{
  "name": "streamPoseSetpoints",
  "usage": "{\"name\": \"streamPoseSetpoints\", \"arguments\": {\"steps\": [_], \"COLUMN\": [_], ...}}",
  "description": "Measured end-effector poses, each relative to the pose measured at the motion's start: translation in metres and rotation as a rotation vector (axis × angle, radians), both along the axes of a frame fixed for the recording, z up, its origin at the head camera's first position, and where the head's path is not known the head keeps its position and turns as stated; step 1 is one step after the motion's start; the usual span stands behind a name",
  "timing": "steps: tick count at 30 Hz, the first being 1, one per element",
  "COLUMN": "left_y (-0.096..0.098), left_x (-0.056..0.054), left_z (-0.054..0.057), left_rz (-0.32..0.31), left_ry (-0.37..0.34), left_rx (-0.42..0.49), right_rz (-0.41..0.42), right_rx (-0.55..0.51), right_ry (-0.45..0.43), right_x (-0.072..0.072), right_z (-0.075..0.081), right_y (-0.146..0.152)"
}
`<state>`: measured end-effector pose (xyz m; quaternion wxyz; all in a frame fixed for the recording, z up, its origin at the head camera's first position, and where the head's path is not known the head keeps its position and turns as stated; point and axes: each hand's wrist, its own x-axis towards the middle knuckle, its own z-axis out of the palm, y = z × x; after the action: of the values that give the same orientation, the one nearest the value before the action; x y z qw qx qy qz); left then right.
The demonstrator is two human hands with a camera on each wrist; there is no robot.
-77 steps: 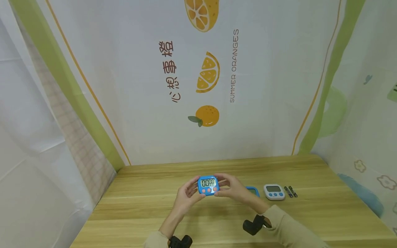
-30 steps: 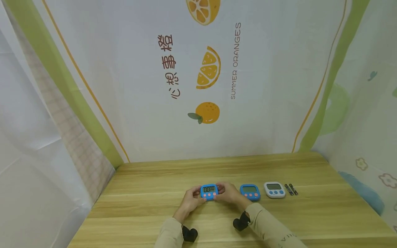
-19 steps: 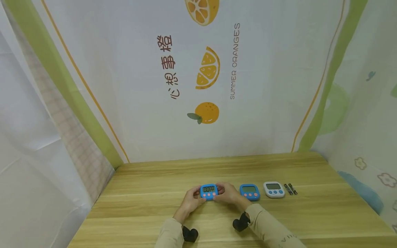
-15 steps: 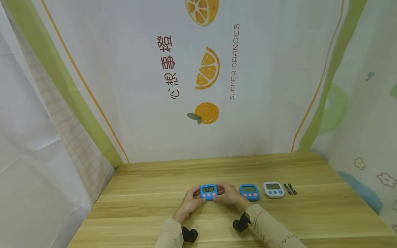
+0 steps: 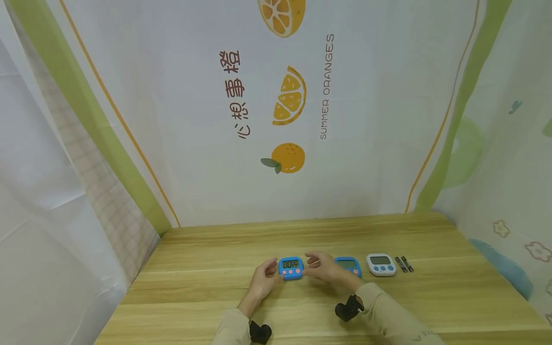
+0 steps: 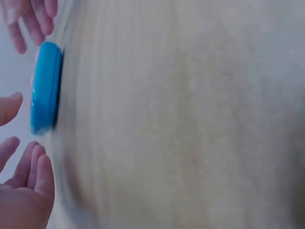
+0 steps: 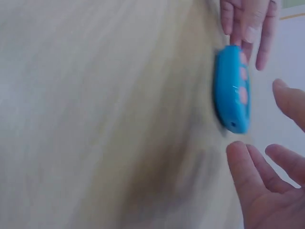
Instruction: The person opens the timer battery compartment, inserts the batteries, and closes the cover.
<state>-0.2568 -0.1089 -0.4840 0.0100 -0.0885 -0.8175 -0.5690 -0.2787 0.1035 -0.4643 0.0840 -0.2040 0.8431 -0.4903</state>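
A blue digital timer [image 5: 291, 268] with pink buttons lies on the wooden table, its display lit with digits. My left hand [image 5: 264, 279] is just to its left, fingers parted from it. On the other side, my right hand [image 5: 322, 267] has its fingers spread and apart from the case. Both wrist views show the blue timer [image 6: 45, 88] flat on the table between the two hands, with a gap on each side. A second blue timer [image 5: 348, 263] sits behind the right hand, partly hidden by it; its display shows no digits.
To the right lies a white timer [image 5: 381, 265] with blue buttons and a blank display. Beside it are two small dark batteries [image 5: 404, 264]. The wooden table [image 5: 207, 287] meets a white curtain [image 5: 194, 191] at its back edge.
Both hands lowered the blue timer from the air to the table, held it there, then let go. The right hand has moved right, now covering part of the second blue timer.
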Motion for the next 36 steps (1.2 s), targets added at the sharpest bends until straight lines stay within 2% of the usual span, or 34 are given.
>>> {"name": "streamPoseSetpoints", "arguments": {"steps": [4, 8, 13, 19, 23, 28, 31, 36], "left_y": [0.006, 0.017, 0.037, 0.066, 0.086, 0.108, 0.118, 0.128], "left_x": [0.001, 0.003, 0.005, 0.007, 0.005, 0.001, -0.001, -0.001], "left_z": [0.006, 0.018, 0.031, 0.037, 0.033, 0.020, 0.012, 0.005], "left_rz": [-0.005, -0.034, -0.097, -0.167, -0.164, -0.169, -0.156, -0.120], "left_ry": [0.065, 0.106, 0.114, 0.118, 0.135, 0.137, 0.104, 0.043], "left_rx": [-0.022, -0.022, -0.011, -0.009, -0.019, 0.004, 0.009, -0.013], "right_rz": [0.035, 0.040, 0.047, 0.014, -0.034, -0.057, -0.081, -0.146], "right_rx": [-0.004, -0.031, -0.012, 0.068, 0.088, 0.086, 0.057, 0.048], "right_ry": [0.015, 0.014, 0.045, 0.128, 0.148, 0.190, 0.173, 0.088], "right_x": [0.001, 0.002, 0.005, 0.003, 0.001, 0.004, 0.008, 0.013], "right_z": [0.014, 0.024, 0.034, 0.034, 0.027, 0.017, 0.012, 0.005], "right_y": [0.018, 0.039, 0.066, 0.093, 0.109, 0.120, 0.119, 0.115]}}
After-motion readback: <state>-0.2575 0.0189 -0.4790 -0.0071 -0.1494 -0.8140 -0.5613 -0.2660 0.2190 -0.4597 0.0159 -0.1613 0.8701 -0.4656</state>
